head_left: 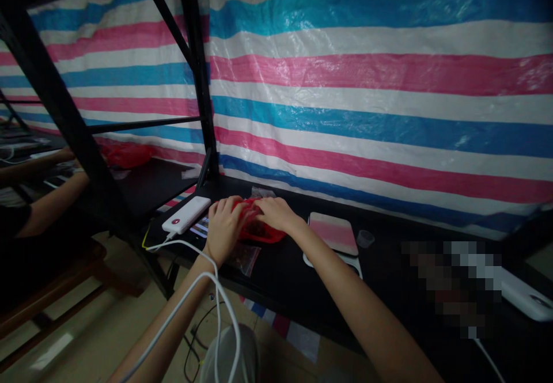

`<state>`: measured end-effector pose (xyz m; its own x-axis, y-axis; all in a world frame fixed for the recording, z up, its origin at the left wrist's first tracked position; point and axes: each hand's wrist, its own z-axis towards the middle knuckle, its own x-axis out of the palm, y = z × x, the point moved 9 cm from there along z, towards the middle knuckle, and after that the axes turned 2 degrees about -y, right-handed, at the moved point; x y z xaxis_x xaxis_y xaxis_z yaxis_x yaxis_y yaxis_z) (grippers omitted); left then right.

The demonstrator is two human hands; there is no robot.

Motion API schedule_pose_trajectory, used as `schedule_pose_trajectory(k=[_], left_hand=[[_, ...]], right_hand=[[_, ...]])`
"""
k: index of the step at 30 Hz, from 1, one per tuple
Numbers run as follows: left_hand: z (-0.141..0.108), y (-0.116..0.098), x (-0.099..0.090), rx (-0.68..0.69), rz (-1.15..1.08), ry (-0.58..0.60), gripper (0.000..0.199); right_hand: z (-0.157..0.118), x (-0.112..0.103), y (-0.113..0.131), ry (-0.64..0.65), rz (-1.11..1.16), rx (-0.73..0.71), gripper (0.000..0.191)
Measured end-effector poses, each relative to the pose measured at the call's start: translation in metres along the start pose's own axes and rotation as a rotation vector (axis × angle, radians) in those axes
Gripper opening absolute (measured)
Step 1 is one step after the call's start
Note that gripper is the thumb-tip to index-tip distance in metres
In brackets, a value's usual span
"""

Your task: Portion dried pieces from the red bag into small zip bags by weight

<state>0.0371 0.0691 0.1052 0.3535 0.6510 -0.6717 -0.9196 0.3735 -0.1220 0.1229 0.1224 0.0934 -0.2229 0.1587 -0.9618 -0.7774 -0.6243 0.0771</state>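
- One smooth white cable [231, 311] loops nearest.
- Left hand [224, 224], right hand [273, 213]: fingers curl at bag; can't tell whether pinching.
- Red bag [268, 234]: thin, crinkly plastic on black table [276, 276], between hands, long axis roughly left-right, both equally near.
- Striped sheet [371, 118] behind: glossy, wrinkled.

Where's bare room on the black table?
Between clear packet and square plate on the black table; also right of the clear cup, up to the pixelation. Crowded: left end, with white power bank, phone, red bag, left hand, right hand.
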Motion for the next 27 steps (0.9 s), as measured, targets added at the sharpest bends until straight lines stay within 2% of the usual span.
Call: schedule_pose_trajectory(k=[2,5,10,18,27], left_hand=[[0.004,0.001,0.011,0.046,0.006,0.105,0.021],[0.007,0.009,0.019,0.065,0.001,0.165,0.018],[0.006,0.022,0.019,0.015,-0.096,0.137,0.018],[0.008,0.022,0.011,0.009,-0.054,0.093,0.024],[0.01,0.011,0.004,0.058,-0.049,0.032,0.02]], right_hand=[[-0.002,-0.001,-0.001,-0.02,0.052,-0.006,0.027],[-0.006,-0.003,-0.009,-0.06,0.14,0.007,0.027],[-0.011,-0.002,-0.023,-0.107,0.179,0.079,0.026],[-0.015,-0.002,-0.028,-0.21,0.154,0.146,0.028],[-0.013,-0.01,-0.018,-0.344,0.317,0.043,0.017]])
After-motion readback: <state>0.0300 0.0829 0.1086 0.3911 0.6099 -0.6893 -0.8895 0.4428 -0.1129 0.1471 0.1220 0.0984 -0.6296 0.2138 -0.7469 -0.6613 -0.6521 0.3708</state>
